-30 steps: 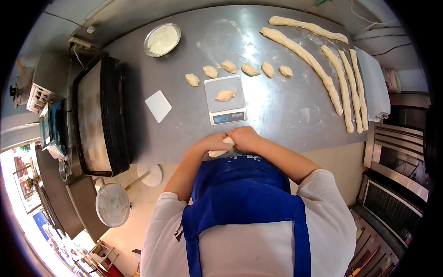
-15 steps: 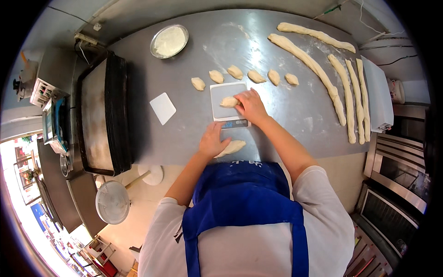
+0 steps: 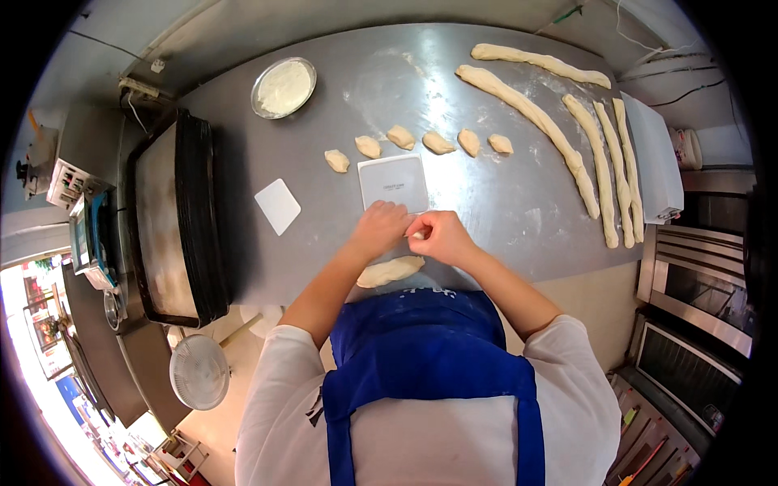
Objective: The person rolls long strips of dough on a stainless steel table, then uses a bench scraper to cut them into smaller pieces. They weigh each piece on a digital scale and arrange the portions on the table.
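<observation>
My right hand (image 3: pixel 444 238) is closed around a small piece of dough (image 3: pixel 419 235), most of it hidden by the fingers. Against it, my left hand (image 3: pixel 381 228) has its fingers curled in toward the same dough; their tips are partly hidden. Both hands meet over the front edge of a flat kitchen scale (image 3: pixel 393 178), whose white-rimmed grey plate carries nothing. A larger lump of dough (image 3: pixel 392 271) lies between my forearms near the table's front edge. Beyond the scale, several small dough pieces (image 3: pixel 438 142) sit in a curved row.
Several long dough ropes (image 3: pixel 539 112) lie at the right of the steel table (image 3: pixel 324 223). A white scraper (image 3: pixel 278 206) rests left of the scale, with a metal bowl of flour (image 3: pixel 284 87) farther back. Stacked black-rimmed trays (image 3: pixel 174 219) stand along the left side.
My right hand has lifted the dough piece off the scale and drawn it toward me. My left hand has moved up from the larger lump to meet it.
</observation>
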Demonstrator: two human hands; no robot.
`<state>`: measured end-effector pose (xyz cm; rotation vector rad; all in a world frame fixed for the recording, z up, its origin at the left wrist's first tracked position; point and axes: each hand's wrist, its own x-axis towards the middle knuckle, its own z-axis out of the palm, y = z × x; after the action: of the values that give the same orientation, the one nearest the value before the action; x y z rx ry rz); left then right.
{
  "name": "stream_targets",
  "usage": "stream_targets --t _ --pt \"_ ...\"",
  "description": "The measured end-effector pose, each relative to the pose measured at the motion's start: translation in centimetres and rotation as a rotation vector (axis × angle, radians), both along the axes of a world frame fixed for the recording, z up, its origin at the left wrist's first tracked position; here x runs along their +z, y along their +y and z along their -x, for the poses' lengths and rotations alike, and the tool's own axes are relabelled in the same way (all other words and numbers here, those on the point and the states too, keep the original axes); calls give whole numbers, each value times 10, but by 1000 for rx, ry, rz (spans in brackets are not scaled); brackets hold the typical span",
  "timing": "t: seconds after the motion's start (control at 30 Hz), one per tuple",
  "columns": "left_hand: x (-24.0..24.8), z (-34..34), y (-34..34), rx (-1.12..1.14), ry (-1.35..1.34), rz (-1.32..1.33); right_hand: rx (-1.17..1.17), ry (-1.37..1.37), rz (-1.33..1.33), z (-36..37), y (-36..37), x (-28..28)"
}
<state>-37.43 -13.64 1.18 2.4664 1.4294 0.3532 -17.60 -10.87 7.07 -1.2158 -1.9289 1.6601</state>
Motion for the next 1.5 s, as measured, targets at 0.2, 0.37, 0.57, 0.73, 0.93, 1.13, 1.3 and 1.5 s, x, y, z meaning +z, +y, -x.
stream_targets --t 0.2,0.37,0.57,0.73,0.93,1.13,1.3,1.5 --pt "24 -26 22 370 406 -144 -96 353 198 2 -10 17" --pt "22 -41 -36 49 195 220 -375 34 104 -67 2 -52" --pt "-26 -44 -88 229 210 410 -102 -199 -30 -50 -51 -98" --pt "-30 -42 -98 318 114 365 -114 -213 -152 -18 -78 -116" --pt "-26 -39 -104 335 -5 382 30 -452 -278 -14 -68 -89" --pt "-29 -19 -124 335 -123 267 -181 -163 -681 29 6 -66" --pt "-40 -17 -127 341 -106 203 112 -70 -864 82 57 -66" --pt "-31 -20 -125 403 -49 302 -241 -111 -469 42 113 -94"
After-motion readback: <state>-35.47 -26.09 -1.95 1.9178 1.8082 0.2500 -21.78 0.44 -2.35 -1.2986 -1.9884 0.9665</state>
